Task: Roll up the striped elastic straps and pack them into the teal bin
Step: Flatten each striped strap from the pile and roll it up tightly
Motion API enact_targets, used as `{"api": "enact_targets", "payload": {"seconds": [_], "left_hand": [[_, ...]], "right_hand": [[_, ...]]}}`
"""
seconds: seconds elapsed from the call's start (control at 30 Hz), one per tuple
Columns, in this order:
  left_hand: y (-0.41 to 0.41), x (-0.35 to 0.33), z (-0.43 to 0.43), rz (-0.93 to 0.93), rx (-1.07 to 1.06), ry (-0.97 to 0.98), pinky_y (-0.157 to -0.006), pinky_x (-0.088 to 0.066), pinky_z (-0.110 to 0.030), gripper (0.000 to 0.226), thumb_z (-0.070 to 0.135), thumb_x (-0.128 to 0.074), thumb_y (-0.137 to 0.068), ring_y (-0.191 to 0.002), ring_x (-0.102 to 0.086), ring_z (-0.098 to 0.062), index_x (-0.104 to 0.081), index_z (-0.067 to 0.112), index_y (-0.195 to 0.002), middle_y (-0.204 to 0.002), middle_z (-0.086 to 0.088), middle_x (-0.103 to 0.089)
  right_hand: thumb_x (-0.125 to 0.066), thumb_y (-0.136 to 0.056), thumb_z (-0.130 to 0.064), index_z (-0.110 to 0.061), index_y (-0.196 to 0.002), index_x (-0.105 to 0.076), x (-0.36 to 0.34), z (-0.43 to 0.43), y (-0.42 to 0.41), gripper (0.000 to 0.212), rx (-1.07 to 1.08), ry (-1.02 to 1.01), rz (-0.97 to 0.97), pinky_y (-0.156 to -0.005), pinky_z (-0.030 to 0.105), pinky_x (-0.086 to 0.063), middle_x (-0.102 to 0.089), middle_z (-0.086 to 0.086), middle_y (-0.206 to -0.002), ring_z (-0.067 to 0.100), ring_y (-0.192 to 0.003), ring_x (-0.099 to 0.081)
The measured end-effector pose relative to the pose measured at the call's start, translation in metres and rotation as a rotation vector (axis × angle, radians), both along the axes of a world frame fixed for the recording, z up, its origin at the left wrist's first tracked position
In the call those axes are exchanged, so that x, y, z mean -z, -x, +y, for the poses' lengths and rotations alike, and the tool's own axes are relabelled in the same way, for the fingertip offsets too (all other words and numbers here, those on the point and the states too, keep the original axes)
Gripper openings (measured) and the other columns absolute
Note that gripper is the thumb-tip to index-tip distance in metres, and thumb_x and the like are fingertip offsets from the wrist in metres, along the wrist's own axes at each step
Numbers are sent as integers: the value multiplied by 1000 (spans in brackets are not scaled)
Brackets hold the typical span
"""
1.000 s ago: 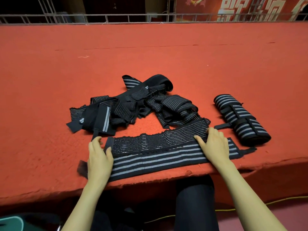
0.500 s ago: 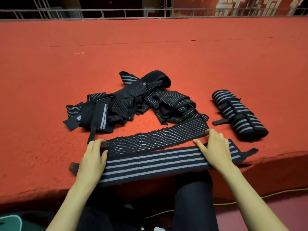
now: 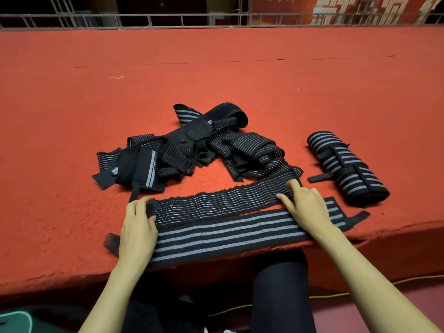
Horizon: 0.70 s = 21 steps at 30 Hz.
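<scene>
Red-carpeted worktop (image 3: 216, 80), filling the upper and middle frame, its front edge crossing the lower third. At centre frame lies a loose heap of unrolled straps (image 3: 192, 145), tangled and overlapping.

Below the heap, along the front edge, lies the flat strap (image 3: 228, 227). It is doubled into two bands side by side, a fine-striped band above and a broad grey-striped band below. Its long axis runs left to right across the frame, rising slightly toward the right, and its tab ends project past both hands.

At right of centre is one finished rolled strap (image 3: 346, 167), fastened by its tabs and well apart from the heap.

The left hand (image 3: 137, 224) sits at the strap's left end, fingers curled over the end of the fine-striped band and grasping it. The right hand (image 3: 307, 207) sits near the right end, fingers straight and pressing both bands flat, holding nothing.

A sliver of the teal bin (image 3: 14, 318) shows in the lower left corner, below the worktop edge.

Judgement: rolling would run along the long axis, probably starting at the gripped left end. The left hand is nearer the bin.
</scene>
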<state>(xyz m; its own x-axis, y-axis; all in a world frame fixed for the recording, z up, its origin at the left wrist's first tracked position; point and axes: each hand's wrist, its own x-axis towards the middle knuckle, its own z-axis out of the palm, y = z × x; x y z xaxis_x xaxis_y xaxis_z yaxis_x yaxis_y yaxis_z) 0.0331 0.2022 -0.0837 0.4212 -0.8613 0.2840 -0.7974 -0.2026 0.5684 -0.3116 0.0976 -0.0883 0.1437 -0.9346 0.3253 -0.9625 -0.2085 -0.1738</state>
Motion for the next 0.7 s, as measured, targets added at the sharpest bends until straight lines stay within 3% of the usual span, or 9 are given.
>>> {"api": "enact_targets", "payload": {"seconds": [0.13,0.27,0.33,0.43,0.57,0.7], "left_hand": [[-2,5,-3,-12,-17,5,-95,-37,-43,39,-6,-58,-84,-112,-43,-36,-54,5,-121,-122,-16,-48],[-2,7,-4,-35,-22,8,-96,-37,-41,32,-8,-57,-83,-113,-41,-33,-61,5,-113,-120,-13,-51],[-5,10,-6,-117,49,30,-96,-40,-44,34,-14,-58,-78,-111,-45,-33,-66,4,-106,-115,-11,-57],[-11,15,-10,-274,187,-28,-91,-45,-46,50,-21,-58,-61,-104,-58,-33,-71,9,-98,-108,-7,-66],[-5,7,-12,-302,189,-131,-94,-41,-39,53,-15,-53,-66,-106,-57,-28,-70,13,-107,-112,-2,-66],[13,-1,-21,-285,179,-102,-86,-41,-40,22,4,-59,-85,-99,-55,-31,-68,9,-104,-106,-7,-64]], "right_hand": [[-65,-87,-37,-9,-122,-52,-1,-8,-3,48,11,17,-131,-87,42,-40,-59,11,-110,31,-104,-51],[-65,-86,-39,-6,-135,-39,-3,-18,-10,64,273,-114,-335,-99,46,-34,-53,15,-128,35,-121,-44],[-65,-87,-34,-8,-134,-39,-5,-20,-13,59,287,-149,-421,-99,45,-34,-55,13,-127,34,-120,-47],[-62,-90,-19,-10,-125,-42,-15,-16,-6,41,240,-148,-580,-86,40,-40,-62,13,-110,36,-107,-55],[-64,-89,-18,-10,-123,-44,-16,-11,5,41,269,-194,-448,-81,41,-42,-62,18,-112,37,-105,-56],[-70,-82,-12,-5,-126,-49,-8,-7,1,49,232,-5,-219,-92,46,-38,-53,18,-119,38,-112,-44]]}}
